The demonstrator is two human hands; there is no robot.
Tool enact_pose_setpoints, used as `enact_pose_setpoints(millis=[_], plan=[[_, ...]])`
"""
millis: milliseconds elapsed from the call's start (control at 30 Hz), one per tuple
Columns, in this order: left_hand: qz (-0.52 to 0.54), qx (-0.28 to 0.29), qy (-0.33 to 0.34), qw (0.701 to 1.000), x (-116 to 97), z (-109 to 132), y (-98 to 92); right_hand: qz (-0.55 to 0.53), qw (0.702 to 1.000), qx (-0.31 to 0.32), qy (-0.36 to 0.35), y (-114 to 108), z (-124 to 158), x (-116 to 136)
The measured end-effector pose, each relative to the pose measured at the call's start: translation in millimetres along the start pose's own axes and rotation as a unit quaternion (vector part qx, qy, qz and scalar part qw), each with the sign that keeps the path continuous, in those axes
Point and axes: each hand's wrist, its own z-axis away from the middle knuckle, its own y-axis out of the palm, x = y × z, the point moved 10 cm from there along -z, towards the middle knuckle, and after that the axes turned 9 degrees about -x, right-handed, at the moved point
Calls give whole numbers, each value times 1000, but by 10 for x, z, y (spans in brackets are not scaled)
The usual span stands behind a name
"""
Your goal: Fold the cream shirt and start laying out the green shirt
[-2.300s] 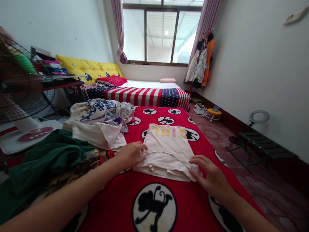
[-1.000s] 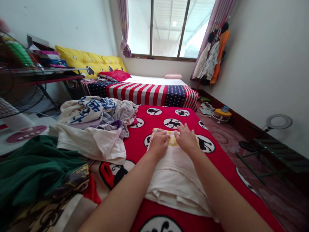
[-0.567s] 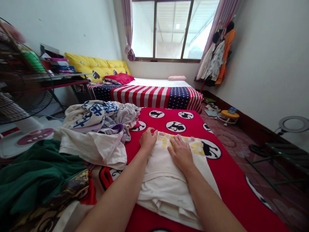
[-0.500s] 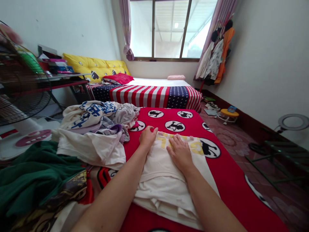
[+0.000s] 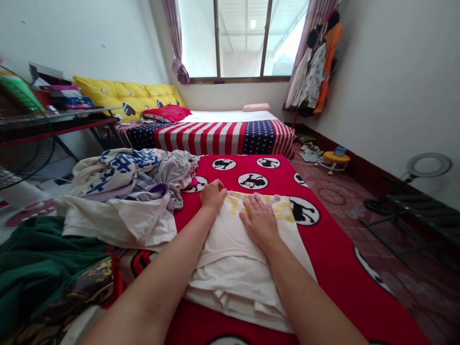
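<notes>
A cream shirt [image 5: 233, 244] with yellow print and small pink trim lies folded on a red cloth with monkey figures [image 5: 323, 263]. My left hand [image 5: 213, 195] is at its far left corner, thumb and fingers pinched together on the edge of the fabric. Flat on the printed part rests my right hand [image 5: 260, 221], fingers stretched out and pressing lightly. The near part of the shirt lies in loose folds between my forearms. To the left of my left hand is a heap of unfolded clothes [image 5: 122, 211], white, grey and blue-lettered.
A dark green garment [image 5: 46, 263] lies at the near left, beside a fan [image 5: 21, 158]. Behind stands a bed with a stars-and-stripes cover [image 5: 204, 139]. On the floor to the right are a yellow stool [image 5: 336, 157], a green folding chair [image 5: 413, 225] and a ring light [image 5: 429, 165].
My view has shifted slightly right, so everything appears further left. My left hand still pinches the corner; its fingers look more closed. My right hand stays flat on the shirt.
</notes>
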Motion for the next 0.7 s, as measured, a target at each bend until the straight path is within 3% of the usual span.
enact_pose_setpoints(millis=[200,333,500,700], plan=[[-45,7,120,992,-594,76,-168,-4,1000,10,8,12,-6,6],[47,64,204,976,-952,462,33,-18,999,19,20,28,-3,-19],[92,114,237,960,-859,767,268,-27,999,24,33,16,-8,-26],[44,145,247,957,-780,769,371,22,995,42,89,-9,-10,-292]])
